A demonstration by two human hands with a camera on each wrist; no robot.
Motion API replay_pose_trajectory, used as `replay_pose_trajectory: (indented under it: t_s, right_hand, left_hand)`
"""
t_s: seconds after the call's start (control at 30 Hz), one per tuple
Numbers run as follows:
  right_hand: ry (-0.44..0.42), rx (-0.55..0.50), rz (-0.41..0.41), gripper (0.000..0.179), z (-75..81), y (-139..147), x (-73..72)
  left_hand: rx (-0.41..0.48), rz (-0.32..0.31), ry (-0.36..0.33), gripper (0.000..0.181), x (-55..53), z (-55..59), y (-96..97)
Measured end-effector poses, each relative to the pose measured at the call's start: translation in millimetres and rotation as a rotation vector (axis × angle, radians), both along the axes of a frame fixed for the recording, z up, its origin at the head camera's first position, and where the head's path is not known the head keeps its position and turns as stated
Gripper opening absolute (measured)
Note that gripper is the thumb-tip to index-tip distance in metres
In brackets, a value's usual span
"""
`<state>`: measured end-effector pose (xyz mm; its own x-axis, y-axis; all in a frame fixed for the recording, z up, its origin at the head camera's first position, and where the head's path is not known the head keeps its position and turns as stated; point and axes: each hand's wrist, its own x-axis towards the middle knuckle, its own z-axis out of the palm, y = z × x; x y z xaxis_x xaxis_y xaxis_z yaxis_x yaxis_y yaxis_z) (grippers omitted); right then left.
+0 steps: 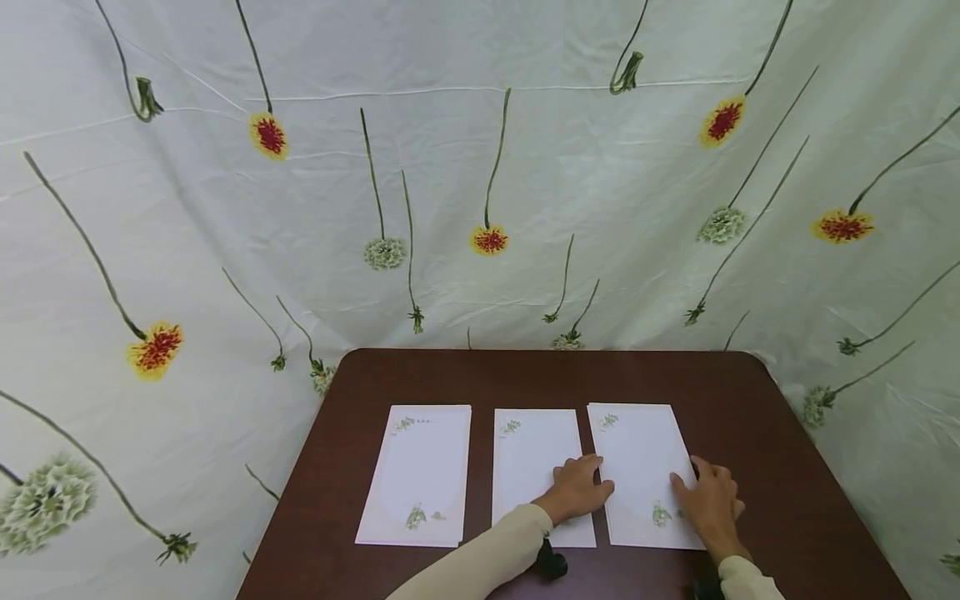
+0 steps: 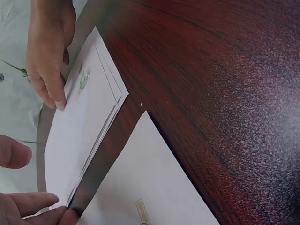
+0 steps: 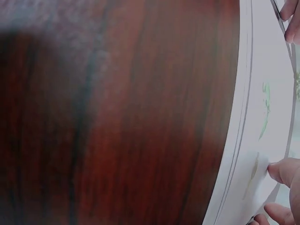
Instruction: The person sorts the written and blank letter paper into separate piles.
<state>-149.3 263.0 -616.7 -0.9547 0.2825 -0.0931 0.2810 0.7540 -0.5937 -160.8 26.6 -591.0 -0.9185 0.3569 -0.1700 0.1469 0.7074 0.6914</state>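
Three stacks of white paper printed with small green flowers lie side by side: the left stack, the middle stack and the right stack. My left hand reaches over the middle stack, its fingertips touching the left edge of the right stack. At that stack's other side is my right hand. Its thumb rests on the top sheet near the edge, with the fingers down beside it. In the left wrist view, the sheets of the right stack lie slightly uneven at one corner.
A dark brown wooden table with rounded corners carries the stacks. Behind and around it hangs a white cloth printed with flowers. A black device sits at my left wrist.
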Motion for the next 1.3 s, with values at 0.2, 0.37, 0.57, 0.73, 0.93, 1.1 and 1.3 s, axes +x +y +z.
replay_pose_trajectory:
  t_s: [0.2, 0.37, 0.57, 0.73, 0.93, 1.1, 1.3]
  right_hand:
    - [0.008, 0.0, -0.019, 0.059, -0.5, -5.9, -1.2]
    - [0.077, 0.018, -0.018, 0.054, 6.1, -17.3, -0.6]
    - [0.178, 0.082, 0.095, 0.049, 17.3, -46.5, 1.5]
    - [0.207, 0.142, 0.212, 0.049, 18.9, -74.7, 4.7]
    - [0.238, 0.208, 0.361, 0.047, 13.3, -102.6, 12.5]
    - [0.217, 0.283, 0.441, 0.05, 6.2, -117.5, 19.9]
    - [0.193, 0.323, 0.456, 0.057, -1.6, -125.3, 22.2]
  left_hand:
    - [0.023, 0.019, 0.052, 0.054, 2.4, -3.2, -12.1]
    - [0.032, 0.06, 0.147, 0.048, -0.7, -7.7, -36.0]
    - [-0.048, 0.211, 0.23, 0.043, -4.6, -9.9, -78.2]
    - [-0.068, 0.306, 0.282, 0.046, 0.7, -13.5, -116.5]
    - [-0.135, 0.284, 0.263, 0.059, 16.0, -24.3, -145.9]
    - [-0.233, 0.218, 0.284, 0.067, 29.1, -33.1, -157.4]
    - [-0.279, 0.17, 0.324, 0.068, 35.3, -33.9, -161.6]
